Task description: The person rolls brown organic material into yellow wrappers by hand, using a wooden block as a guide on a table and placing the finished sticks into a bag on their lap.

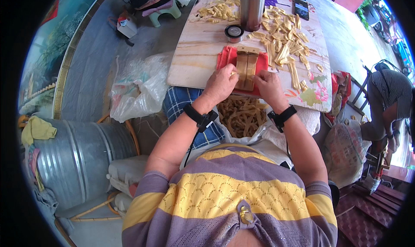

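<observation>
A wooden block with a dark line down its middle lies on a folded red cloth at the table's near edge. At its left side is my left hand, closed, with a small yellowish bit showing at the fingertips. My right hand is closed too, its fingertips against the block's right side; what they pinch is hidden. Beyond the hands, many flat pale yellow strips lie loose on the table. Below the table edge, a white bag between my legs holds brownish curled strips.
On the pale table stand a steel thermos flask and its cup lid; a phone lies far right. Left are a clear plastic bag and a large metal drum. Another person bends over at the right.
</observation>
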The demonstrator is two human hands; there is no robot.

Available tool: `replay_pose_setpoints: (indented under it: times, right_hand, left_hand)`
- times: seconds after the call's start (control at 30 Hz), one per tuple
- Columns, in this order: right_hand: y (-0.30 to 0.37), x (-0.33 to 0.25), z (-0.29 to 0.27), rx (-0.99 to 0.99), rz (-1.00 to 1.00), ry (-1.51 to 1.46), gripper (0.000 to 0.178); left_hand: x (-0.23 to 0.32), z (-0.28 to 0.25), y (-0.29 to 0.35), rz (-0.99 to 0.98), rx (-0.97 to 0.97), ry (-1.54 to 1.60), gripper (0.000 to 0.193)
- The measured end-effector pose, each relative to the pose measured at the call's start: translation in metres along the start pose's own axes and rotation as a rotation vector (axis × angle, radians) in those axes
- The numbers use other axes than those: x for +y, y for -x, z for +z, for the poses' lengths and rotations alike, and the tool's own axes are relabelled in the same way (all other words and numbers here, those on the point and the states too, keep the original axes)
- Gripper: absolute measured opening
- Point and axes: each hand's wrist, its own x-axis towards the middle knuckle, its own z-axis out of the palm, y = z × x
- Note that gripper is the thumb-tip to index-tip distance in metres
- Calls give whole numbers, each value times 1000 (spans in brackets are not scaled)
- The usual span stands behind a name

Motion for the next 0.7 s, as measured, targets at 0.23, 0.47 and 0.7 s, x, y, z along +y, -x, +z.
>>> replay_pose_setpoints:
  times: [0.23, 0.47, 0.7]
  right_hand:
    - [39, -35, -13, 123, -148, 74, 18]
    - [81, -70, 5, 9, -491, -264, 15]
    - [81, -69, 12, -225, -72, -700, 16]
  left_hand:
    - [-9, -11, 47, 271, 111, 27, 30]
    - [4, 3, 86, -464, -523, 1395, 32]
    - [10, 2, 74, -414, -501, 1395, 23]
